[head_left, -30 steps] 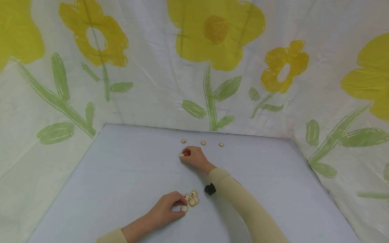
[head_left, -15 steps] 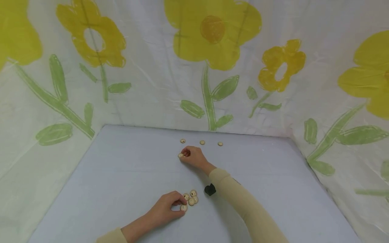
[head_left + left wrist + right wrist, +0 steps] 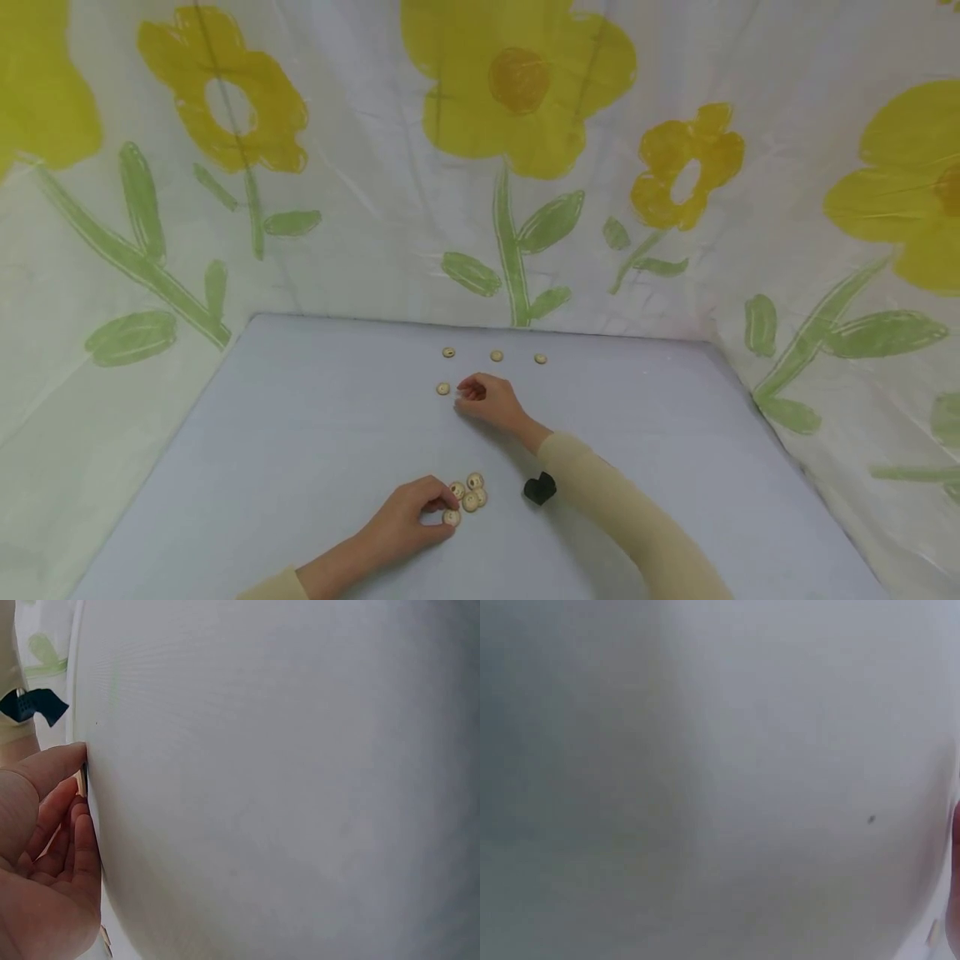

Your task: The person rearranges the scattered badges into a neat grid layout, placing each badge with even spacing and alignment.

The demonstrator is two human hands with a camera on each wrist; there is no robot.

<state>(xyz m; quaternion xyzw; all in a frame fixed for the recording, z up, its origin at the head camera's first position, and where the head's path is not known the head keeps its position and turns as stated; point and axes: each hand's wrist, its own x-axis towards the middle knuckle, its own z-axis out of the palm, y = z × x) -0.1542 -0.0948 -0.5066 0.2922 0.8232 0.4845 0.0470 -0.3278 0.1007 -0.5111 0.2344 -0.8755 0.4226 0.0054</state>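
Note:
My left hand (image 3: 408, 517) pinches a small round wooden disc (image 3: 451, 517) with a face-like marking between thumb and fingers, low over the table. In the left wrist view, the edge of that disc (image 3: 83, 781) shows between thumb and fingertips. Several similar discs lie in a cluster (image 3: 470, 502) just beyond those fingers. Farther forward, my right hand (image 3: 495, 404) has its fingers loosely bent and holds nothing. Just left of its fingertips a single disc (image 3: 443, 388) lies flat. Only a sliver of the right hand (image 3: 955, 877) enters the right wrist view.
Near the far edge of the pale table (image 3: 315, 417), a row holds a left disc (image 3: 448, 352), a middle disc (image 3: 497, 356) and a right disc (image 3: 541, 359). A black piece (image 3: 540, 489) shows beside the right sleeve (image 3: 622, 517). Flower-printed cloth walls surround the table.
My right hand has let go of the disc and drawn back slightly to the right, leaving it on the table. My left hand keeps its pinch in about the same place.

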